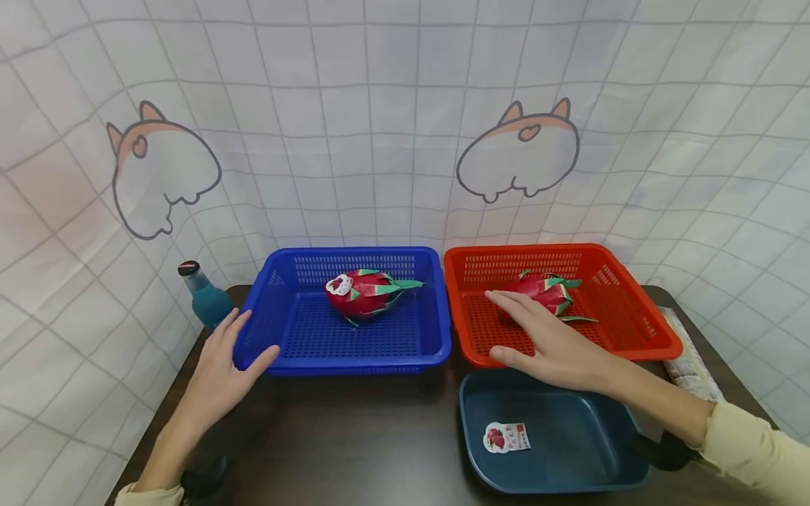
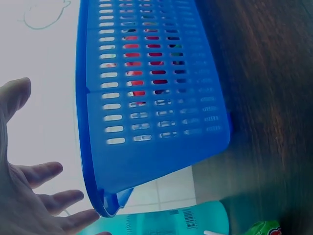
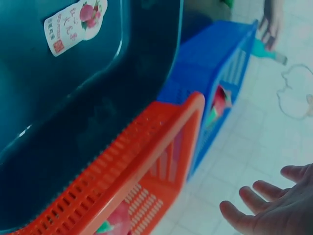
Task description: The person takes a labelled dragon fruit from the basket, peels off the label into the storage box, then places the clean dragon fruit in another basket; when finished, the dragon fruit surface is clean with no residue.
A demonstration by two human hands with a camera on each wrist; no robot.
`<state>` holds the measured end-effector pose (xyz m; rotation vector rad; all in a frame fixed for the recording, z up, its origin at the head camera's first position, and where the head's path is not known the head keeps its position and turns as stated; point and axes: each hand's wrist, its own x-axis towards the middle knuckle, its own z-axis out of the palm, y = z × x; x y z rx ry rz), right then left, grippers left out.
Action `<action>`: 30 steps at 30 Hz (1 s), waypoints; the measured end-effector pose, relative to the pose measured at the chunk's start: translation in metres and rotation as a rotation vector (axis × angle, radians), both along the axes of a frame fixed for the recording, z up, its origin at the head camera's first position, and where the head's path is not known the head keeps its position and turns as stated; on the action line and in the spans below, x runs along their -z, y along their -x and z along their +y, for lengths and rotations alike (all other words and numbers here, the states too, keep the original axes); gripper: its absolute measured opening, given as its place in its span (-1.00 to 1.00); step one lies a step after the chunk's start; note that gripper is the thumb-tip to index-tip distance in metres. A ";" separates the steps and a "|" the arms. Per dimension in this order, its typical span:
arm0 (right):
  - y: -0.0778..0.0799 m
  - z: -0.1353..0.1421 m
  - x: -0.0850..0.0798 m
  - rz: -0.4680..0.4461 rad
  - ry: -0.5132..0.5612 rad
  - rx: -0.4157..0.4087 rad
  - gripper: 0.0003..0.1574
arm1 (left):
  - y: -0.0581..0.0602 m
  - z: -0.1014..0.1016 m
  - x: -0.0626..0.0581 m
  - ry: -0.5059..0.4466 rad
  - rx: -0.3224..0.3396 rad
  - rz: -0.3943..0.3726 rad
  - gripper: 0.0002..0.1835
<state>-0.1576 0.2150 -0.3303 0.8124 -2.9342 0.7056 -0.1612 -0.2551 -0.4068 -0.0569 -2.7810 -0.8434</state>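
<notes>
Blue basket (image 1: 354, 364) on tabletop (image 1: 354, 436). Left hand (image 1: 218, 379) at the blue basket's left front corner, fingers spread wide, holding nothing; can't tell if touching the rim. Right hand (image 1: 557, 351) well right of the blue basket, above the red basket (image 1: 633, 351), fingers extended, thumb apart, holding nothing. Dragon fruit (image 1: 367, 295) lies inside the blue basket, leafy end right. Second dragon fruit (image 1: 558, 296) in the red basket, right of the blue basket. Bottle (image 1: 211, 303) left of the blue basket.
</notes>
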 end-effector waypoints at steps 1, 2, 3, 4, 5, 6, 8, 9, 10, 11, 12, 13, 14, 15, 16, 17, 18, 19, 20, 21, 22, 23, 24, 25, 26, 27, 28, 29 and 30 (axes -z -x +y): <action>0.003 -0.005 0.001 -0.014 -0.012 -0.009 -0.01 | 0.000 -0.001 0.001 -0.013 0.000 -0.005 -0.07; 0.006 -0.010 0.001 -0.025 -0.025 -0.021 0.00 | 0.000 -0.001 0.001 -0.027 0.000 -0.009 -0.07; 0.009 -0.015 0.002 -0.036 -0.040 -0.033 0.01 | 0.001 -0.002 0.002 -0.036 0.000 -0.009 -0.08; 0.013 -0.020 0.002 -0.045 -0.053 -0.048 0.02 | 0.001 -0.003 0.003 -0.044 0.001 -0.013 -0.08; 0.016 -0.025 0.002 -0.049 -0.068 -0.068 0.03 | 0.002 -0.003 0.004 -0.051 0.002 -0.014 -0.08; 0.020 -0.031 0.002 -0.053 -0.079 -0.088 0.03 | 0.002 -0.004 0.004 -0.058 0.002 -0.017 -0.08; 0.030 -0.041 0.001 -0.058 -0.100 -0.128 0.03 | 0.004 -0.005 0.005 -0.084 0.004 -0.034 -0.07; 0.035 -0.046 0.000 -0.067 -0.105 -0.144 0.03 | 0.004 -0.006 0.005 -0.095 0.004 -0.047 -0.07; 0.040 -0.051 -0.001 -0.073 -0.107 -0.157 0.04 | 0.005 -0.006 0.005 -0.105 0.003 -0.060 -0.07; 0.045 -0.055 -0.001 -0.078 -0.112 -0.168 0.04 | 0.006 -0.005 0.005 -0.115 0.002 -0.071 -0.06; 0.050 -0.060 -0.003 -0.084 -0.113 -0.174 0.04 | 0.007 -0.005 0.006 -0.125 0.001 -0.082 -0.06; 0.055 -0.064 -0.005 -0.089 -0.116 -0.180 0.04 | 0.007 -0.005 0.006 -0.134 0.001 -0.093 -0.06; 0.060 -0.068 -0.007 -0.097 -0.116 -0.186 0.04 | 0.008 -0.005 0.006 -0.139 0.001 -0.101 -0.05; 0.065 -0.073 -0.010 -0.104 -0.116 -0.190 0.04 | 0.009 -0.006 0.007 -0.141 0.002 -0.106 -0.05; 0.069 -0.076 -0.013 -0.106 -0.119 -0.192 0.04 | 0.010 -0.006 0.008 -0.145 0.005 -0.108 -0.05; 0.074 -0.080 -0.015 -0.104 -0.123 -0.197 0.04 | 0.011 -0.006 0.009 -0.149 0.009 -0.111 -0.05; 0.079 -0.083 -0.018 -0.100 -0.122 -0.202 0.04 | 0.012 -0.006 0.009 -0.148 0.012 -0.112 -0.04; 0.085 -0.087 -0.021 -0.097 -0.125 -0.202 0.03 | 0.012 -0.007 0.010 -0.147 0.015 -0.115 -0.03; 0.090 -0.090 -0.023 -0.093 -0.124 -0.206 0.03 | 0.013 -0.008 0.010 -0.145 0.018 -0.118 -0.03; 0.096 -0.093 -0.025 -0.089 -0.122 -0.205 0.02 | 0.013 -0.008 0.011 -0.142 0.021 -0.124 -0.02; 0.101 -0.097 -0.026 -0.084 -0.123 -0.205 0.02 | 0.013 -0.009 0.012 -0.137 0.024 -0.133 -0.01; 0.106 -0.100 -0.027 -0.081 -0.123 -0.204 0.02 | 0.013 -0.009 0.013 -0.133 0.027 -0.145 -0.01; 0.111 -0.103 -0.028 -0.085 -0.119 -0.201 0.02 | 0.013 -0.009 0.014 -0.128 0.030 -0.157 0.00; 0.116 -0.106 -0.028 -0.088 -0.118 -0.200 0.01 | 0.014 -0.010 0.014 -0.125 0.034 -0.167 0.00; 0.121 -0.109 -0.028 -0.093 -0.114 -0.200 0.01 | 0.014 -0.010 0.015 -0.124 0.038 -0.178 0.01; 0.126 -0.112 -0.028 -0.099 -0.111 -0.196 0.01 | 0.014 -0.011 0.016 -0.122 0.040 -0.187 0.02; 0.130 -0.115 -0.027 -0.101 -0.109 -0.196 0.01 | 0.014 -0.011 0.017 -0.121 0.043 -0.194 0.02; 0.134 -0.117 -0.026 -0.104 -0.104 -0.194 0.00 | 0.014 -0.010 0.018 -0.122 0.046 -0.196 0.03; 0.139 -0.120 -0.025 -0.107 -0.097 -0.194 -0.01 | 0.015 -0.010 0.019 -0.123 0.048 -0.196 0.03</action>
